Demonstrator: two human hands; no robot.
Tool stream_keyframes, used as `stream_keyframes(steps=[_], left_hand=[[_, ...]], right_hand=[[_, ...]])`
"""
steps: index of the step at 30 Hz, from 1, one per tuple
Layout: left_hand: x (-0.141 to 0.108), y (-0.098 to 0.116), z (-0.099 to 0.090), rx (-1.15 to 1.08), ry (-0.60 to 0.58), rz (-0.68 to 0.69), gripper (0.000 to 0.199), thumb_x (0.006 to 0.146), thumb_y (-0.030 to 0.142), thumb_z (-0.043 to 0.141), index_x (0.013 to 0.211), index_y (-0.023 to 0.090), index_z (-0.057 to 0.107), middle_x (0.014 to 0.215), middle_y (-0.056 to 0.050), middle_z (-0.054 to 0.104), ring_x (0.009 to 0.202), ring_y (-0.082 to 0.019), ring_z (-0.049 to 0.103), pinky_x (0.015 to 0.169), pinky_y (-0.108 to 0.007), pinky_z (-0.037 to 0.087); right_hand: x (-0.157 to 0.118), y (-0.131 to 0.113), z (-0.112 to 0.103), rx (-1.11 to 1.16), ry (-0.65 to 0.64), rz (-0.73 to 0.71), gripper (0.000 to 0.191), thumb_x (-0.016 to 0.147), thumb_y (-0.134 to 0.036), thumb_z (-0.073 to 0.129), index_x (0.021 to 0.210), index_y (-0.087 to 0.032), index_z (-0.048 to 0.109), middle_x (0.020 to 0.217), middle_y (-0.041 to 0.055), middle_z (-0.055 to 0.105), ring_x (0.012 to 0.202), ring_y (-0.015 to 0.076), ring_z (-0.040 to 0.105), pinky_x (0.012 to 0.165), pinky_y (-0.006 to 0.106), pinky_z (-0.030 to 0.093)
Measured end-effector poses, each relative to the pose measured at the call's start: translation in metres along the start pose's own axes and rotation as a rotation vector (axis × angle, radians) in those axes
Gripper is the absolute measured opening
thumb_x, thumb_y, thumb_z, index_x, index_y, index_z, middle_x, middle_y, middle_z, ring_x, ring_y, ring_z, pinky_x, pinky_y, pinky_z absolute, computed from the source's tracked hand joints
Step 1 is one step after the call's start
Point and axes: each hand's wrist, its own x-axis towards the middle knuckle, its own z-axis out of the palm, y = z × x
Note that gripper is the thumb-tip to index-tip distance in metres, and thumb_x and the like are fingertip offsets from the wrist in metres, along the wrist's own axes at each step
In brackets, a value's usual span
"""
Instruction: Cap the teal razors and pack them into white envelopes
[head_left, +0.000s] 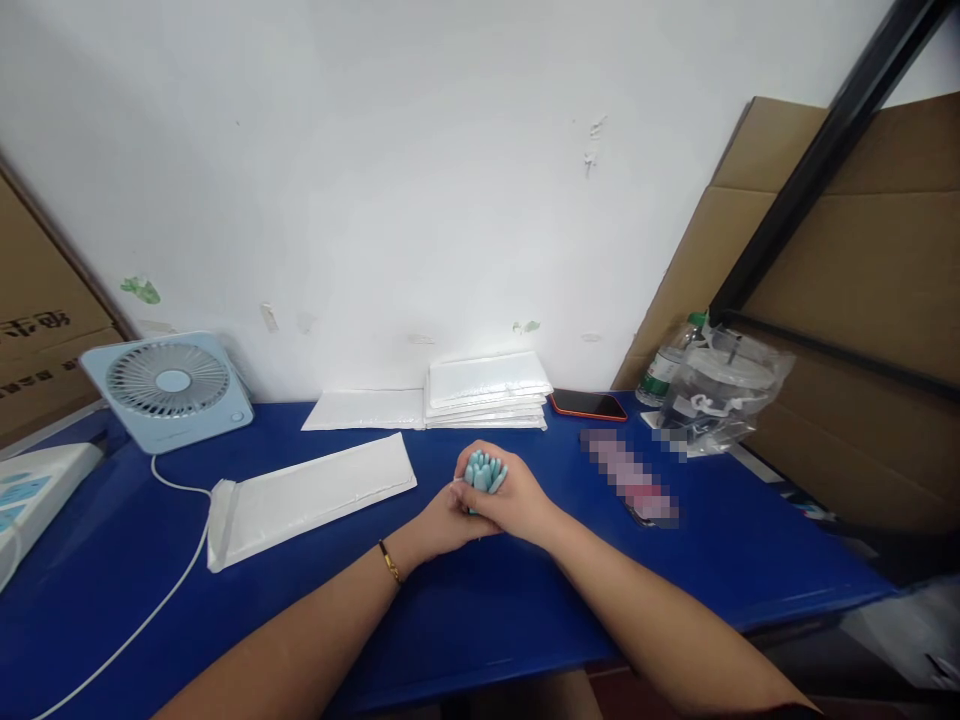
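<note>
A bundle of light-blue, round-ended sticks is clasped between my two hands above the middle of the blue table; their exact kind does not show. My right hand wraps round the bundle from the right and behind, with the thumb across the front. From the left, my left hand closes on the lower part, its fingers partly hidden by the right hand. Only the upper ends of the sticks show. A white padded envelope lies flat to the left of my hands.
Behind my hands, more white padded envelopes are stacked by the wall, with a phone beside them. A blurred-out item, a bottle and a bagged cup stand or lie right. At left are a fan and its cable.
</note>
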Motion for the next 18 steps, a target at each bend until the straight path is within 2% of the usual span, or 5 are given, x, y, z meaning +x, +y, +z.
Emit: stream_keyframes(steps=[5,9,12,15,18], left_hand=[[0.000,-0.001,0.002,-0.055,0.000,-0.169,0.024,0.065,0.031,0.066,0.065,0.018,0.046,0.045,0.008,0.040,0.041,-0.006,0.036,0.042,-0.021,0.027],[-0.011,0.006,0.006,-0.327,-0.369,-0.311,0.043,0.064,0.050,0.063,0.053,0.020,0.034,0.040,0.010,0.027,0.036,-0.003,0.021,0.039,-0.022,0.015],[-0.020,0.010,0.007,-0.394,-0.626,-0.348,0.048,0.063,0.052,0.062,0.047,0.020,0.030,0.039,0.008,0.023,0.036,-0.004,0.017,0.040,-0.023,0.014],[-0.021,0.011,0.006,-0.183,-0.491,-0.308,0.040,0.067,0.048,0.062,0.049,0.019,0.041,0.044,0.005,0.035,0.039,-0.006,0.028,0.043,-0.024,0.022],[-0.016,0.014,0.003,0.104,-0.314,-0.278,0.035,0.073,0.048,0.057,0.056,0.018,0.053,0.054,0.001,0.050,0.052,-0.012,0.047,0.049,-0.026,0.035]], right_hand=[[0.002,0.011,-0.004,0.239,0.077,0.040,0.025,0.072,-0.031,0.069,0.086,-0.020,0.052,0.069,-0.0015,0.061,0.060,0.0147,0.061,0.061,0.029,0.050],[0.002,0.007,-0.008,0.414,-0.334,-0.006,0.057,0.055,-0.032,0.081,0.104,-0.019,0.054,0.088,0.0037,0.066,0.087,0.0224,0.064,0.079,0.037,0.050],[0.001,0.002,-0.005,0.356,-0.593,-0.057,0.032,0.067,-0.041,0.071,0.088,-0.019,0.062,0.098,0.0062,0.067,0.106,0.0244,0.058,0.100,0.043,0.036],[0.000,0.000,-0.002,0.209,-0.529,-0.105,0.022,0.077,-0.041,0.062,0.071,-0.020,0.062,0.092,0.0030,0.069,0.107,0.0212,0.058,0.109,0.041,0.022],[-0.001,0.003,-0.002,0.303,-0.315,-0.090,0.021,0.080,-0.038,0.060,0.070,-0.020,0.057,0.076,0.0006,0.069,0.090,0.0190,0.064,0.107,0.044,0.026]])
